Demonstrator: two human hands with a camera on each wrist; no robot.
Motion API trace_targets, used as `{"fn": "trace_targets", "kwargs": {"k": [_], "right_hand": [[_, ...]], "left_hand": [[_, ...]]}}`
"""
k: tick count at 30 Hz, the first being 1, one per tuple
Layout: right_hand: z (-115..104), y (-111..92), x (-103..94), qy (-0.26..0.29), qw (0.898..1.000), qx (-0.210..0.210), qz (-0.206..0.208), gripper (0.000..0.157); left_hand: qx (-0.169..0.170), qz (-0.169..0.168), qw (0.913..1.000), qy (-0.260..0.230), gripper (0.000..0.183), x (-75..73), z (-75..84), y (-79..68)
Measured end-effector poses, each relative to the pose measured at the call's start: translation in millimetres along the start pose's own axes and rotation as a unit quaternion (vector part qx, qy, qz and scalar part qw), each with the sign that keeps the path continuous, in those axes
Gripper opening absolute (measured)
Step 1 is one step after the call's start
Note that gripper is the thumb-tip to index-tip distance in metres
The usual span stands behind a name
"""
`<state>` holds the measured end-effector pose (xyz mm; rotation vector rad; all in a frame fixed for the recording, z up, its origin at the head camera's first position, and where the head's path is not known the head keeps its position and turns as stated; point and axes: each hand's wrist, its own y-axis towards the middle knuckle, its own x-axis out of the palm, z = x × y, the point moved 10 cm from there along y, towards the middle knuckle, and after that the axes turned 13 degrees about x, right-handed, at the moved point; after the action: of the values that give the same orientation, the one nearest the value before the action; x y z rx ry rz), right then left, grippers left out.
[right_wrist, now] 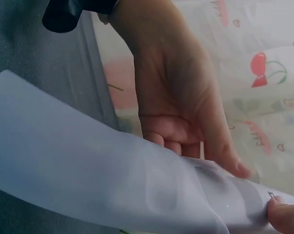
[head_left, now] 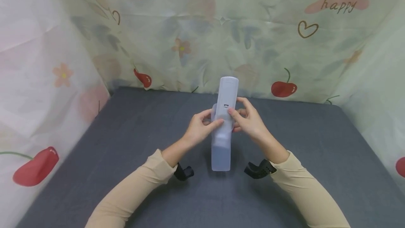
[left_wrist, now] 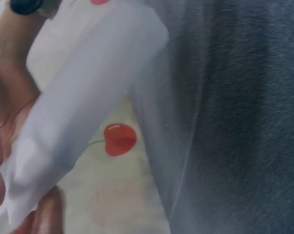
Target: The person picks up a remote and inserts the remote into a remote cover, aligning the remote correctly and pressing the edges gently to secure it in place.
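A long white plastic device (head_left: 225,115) stands nearly upright between both hands, with a small dark port on its face and a translucent bluish lower section. The left hand (head_left: 201,126) grips its left side, thumb lying across the front below the port and fingers curled behind. From the right, the right hand (head_left: 250,119) holds it with the thumb tip just beside the port. In the right wrist view the left hand (right_wrist: 176,92) appears above the device (right_wrist: 118,165). The left wrist view shows the white body (left_wrist: 93,78) slanting, its port side hidden.
Below the device spreads a dark grey cloth-covered table (head_left: 142,115). A pale curtain (head_left: 196,55) printed with cherries and "happy" encloses the back and sides. Black wrist mounts (head_left: 257,170) hang under the beige sleeves (head_left: 313,189).
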<state>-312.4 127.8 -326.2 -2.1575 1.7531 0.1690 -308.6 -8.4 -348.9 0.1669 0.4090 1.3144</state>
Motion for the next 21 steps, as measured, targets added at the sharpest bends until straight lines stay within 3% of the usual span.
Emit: {"fn": "trace_targets", "kwargs": {"k": [7, 21], "right_hand": [[4, 0, -12.5, 0.016, 1.0, 0.006, 0.01, 0.058], [3, 4, -4.2, -0.023, 0.999, -0.006, -0.031, 0.053]], "left_hand": [[-0.061, 0.012, 0.9969, -0.048, 0.029, -9.5, -11.2, -5.4], [-0.075, 0.06, 0.9939, -0.055, 0.02, -13.6, -11.7, -6.4]]}}
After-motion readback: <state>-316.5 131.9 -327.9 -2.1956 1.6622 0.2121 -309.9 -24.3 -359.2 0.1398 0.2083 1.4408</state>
